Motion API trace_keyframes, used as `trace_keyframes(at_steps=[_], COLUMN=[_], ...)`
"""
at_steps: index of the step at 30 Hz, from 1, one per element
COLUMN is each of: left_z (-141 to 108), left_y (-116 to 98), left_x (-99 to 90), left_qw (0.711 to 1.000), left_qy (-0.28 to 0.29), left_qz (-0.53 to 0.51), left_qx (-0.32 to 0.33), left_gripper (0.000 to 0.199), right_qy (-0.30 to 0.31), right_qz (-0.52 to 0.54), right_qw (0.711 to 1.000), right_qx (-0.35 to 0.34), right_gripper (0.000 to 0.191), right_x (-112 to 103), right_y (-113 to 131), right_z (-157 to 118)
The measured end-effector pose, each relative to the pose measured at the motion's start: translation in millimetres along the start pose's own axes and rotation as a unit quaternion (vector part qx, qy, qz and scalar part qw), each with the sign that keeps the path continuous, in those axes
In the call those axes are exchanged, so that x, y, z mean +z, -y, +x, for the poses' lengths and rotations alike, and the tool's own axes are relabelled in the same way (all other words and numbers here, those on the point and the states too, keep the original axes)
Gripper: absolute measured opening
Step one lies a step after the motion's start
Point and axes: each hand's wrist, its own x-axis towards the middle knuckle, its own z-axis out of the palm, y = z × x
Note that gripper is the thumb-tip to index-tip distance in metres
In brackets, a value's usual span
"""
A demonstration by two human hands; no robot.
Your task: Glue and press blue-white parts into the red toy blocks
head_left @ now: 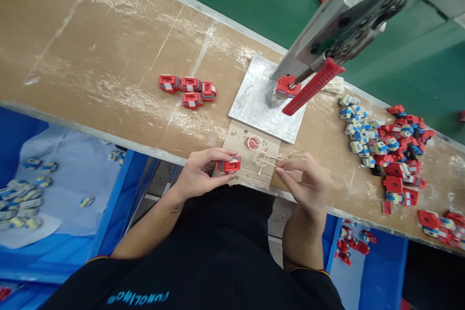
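Note:
My left hand grips a red and grey toy part between thumb and fingers, with its recessed side facing up. A thin stick is pinched in my right hand, its tip over a small clear cup. Just behind stands another small cup with reddish contents. Both cups rest on a piece of cardboard at the table's front edge. A cotton-tipped stick leans in the nearer cup.
A press with a red handle rises from a metal plate, a red part under it. Several red parts lie left. Piles of blue-white and red parts lie right. Blue bins flank me below the table.

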Motion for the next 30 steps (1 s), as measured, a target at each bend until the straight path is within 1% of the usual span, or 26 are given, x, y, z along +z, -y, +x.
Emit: trace_keyframes(at_steps=[2,5,7,8,9,10,11,12,13,14,15,16,17,19,21,22,25,28,30], left_z=[0,8,18,24,28,31,33,34,33,30,26,21,16,4,-6,-9,-13,-10,-8], left_y=[2,1,-2,-4,-7,-10,-12,-14,-16,-17,-17,-16,-14,-9,-5,-3,0,-2,-6], left_x=[1.8,14.7,28.6,35.7,42.2,47.4,50.8,51.9,50.8,47.4,41.9,34.9,27.0,11.0,-1.0,-4.7,-7.1,-1.6,3.9], left_qw=[1.000,0.998,0.998,0.998,0.998,0.998,0.998,0.998,0.998,0.997,0.997,0.996,0.995,0.993,0.991,0.991,0.992,0.993,0.992], left_qy=[-0.004,-0.011,-0.012,-0.011,-0.011,-0.011,-0.012,-0.013,-0.016,-0.021,-0.028,-0.038,-0.049,-0.073,-0.090,-0.093,-0.086,-0.071,-0.065], left_qz=[-0.005,-0.004,-0.005,-0.007,-0.009,-0.009,-0.008,-0.004,0.001,0.007,0.013,0.018,0.022,0.019,0.004,-0.005,-0.030,-0.048,-0.065], left_qx=[-0.023,-0.054,-0.063,-0.062,-0.061,-0.060,-0.060,-0.061,-0.064,-0.067,-0.072,-0.078,-0.084,-0.093,-0.097,-0.097,-0.091,-0.081,-0.085], left_gripper=[0.025,0.036,0.047,0.051,0.053,0.055,0.056,0.057,0.058,0.058,0.057,0.056,0.054,0.045,0.034,0.030,0.026,0.028,0.030], right_qy=[0.057,0.114,0.145,0.150,0.145,0.123,0.082,0.032,-0.023,-0.071,-0.086,-0.086,-0.067,-0.019,0.014,0.018,0.037,0.051,0.049], right_qz=[-0.051,-0.095,-0.085,-0.069,-0.058,-0.061,-0.088,-0.143,-0.214,-0.296,-0.362,-0.401,-0.431,-0.453,-0.459,-0.455,-0.440,-0.409,-0.378], right_qw=[0.997,0.989,0.986,0.986,0.987,0.989,0.989,0.980,0.958,0.922,0.886,0.861,0.842,0.830,0.827,0.831,0.846,0.871,0.893], right_qx=[-0.018,-0.021,-0.002,0.009,0.025,0.050,0.086,0.134,0.188,0.239,0.278,0.301,0.316,0.325,0.324,0.319,0.299,0.267,0.240], right_gripper=[0.017,0.009,0.007,0.014,0.023,0.031,0.033,0.031,0.026,0.023,0.023,0.025,0.027,0.030,0.027,0.024,0.020,0.018,0.018], right_x=[7,18,15,9,-1,-15,-31,-49,-68,-85,-101,-114,-124,-134,-134,-133,-129,-129,-123], right_y=[-5,-10,-16,-21,-27,-35,-45,-56,-69,-83,-97,-110,-123,-141,-150,-152,-151,-139,-120], right_z=[1,1,-3,-6,-9,-13,-16,-18,-19,-17,-13,-8,-2,12,21,24,25,19,13])
